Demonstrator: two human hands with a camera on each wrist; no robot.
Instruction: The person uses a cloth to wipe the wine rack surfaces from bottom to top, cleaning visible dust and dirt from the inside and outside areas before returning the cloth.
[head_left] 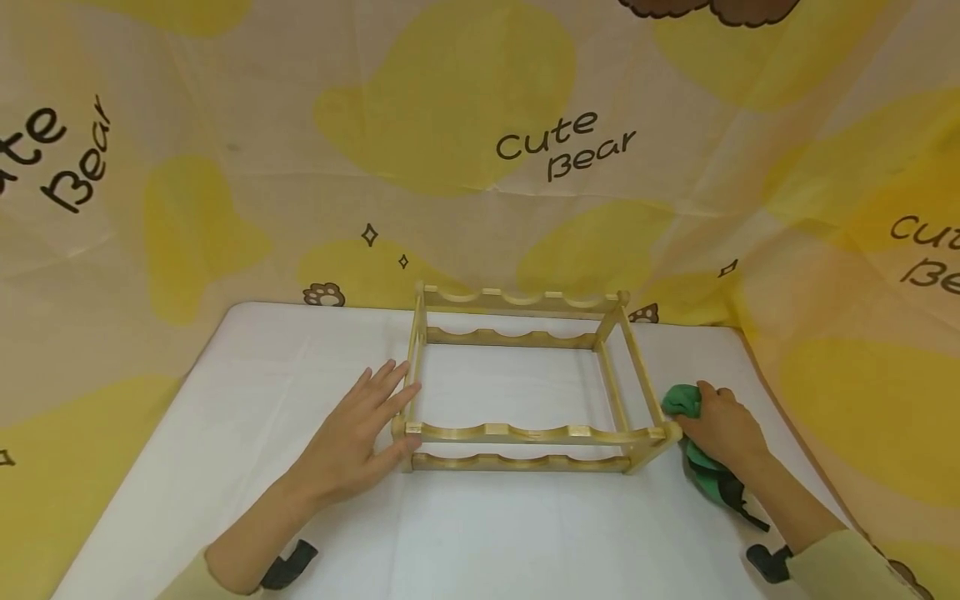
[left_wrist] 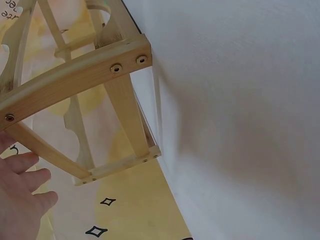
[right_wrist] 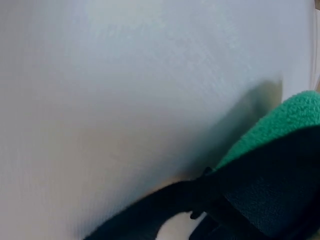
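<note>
A light wooden rack (head_left: 495, 433) with scalloped rails stands on the white table. My left hand (head_left: 352, 442) touches its left end, fingers spread and fairly straight, thumb at the front corner. The left wrist view shows the rack's end frame (left_wrist: 80, 82) with its screws, and part of that hand (left_wrist: 22, 195) beside it. To the right of the rack, my right hand (head_left: 727, 429) grips a bunched green cloth (head_left: 681, 400) near the front right corner. In the right wrist view, fuzzy green cloth (right_wrist: 280, 122) shows behind a dark strap; the right fingers are hidden there.
The white table (head_left: 225, 433) extends around the rack. A yellow and beige printed curtain (head_left: 450, 108) hangs behind and along both sides. Black straps (head_left: 291, 565) sit near both wrists.
</note>
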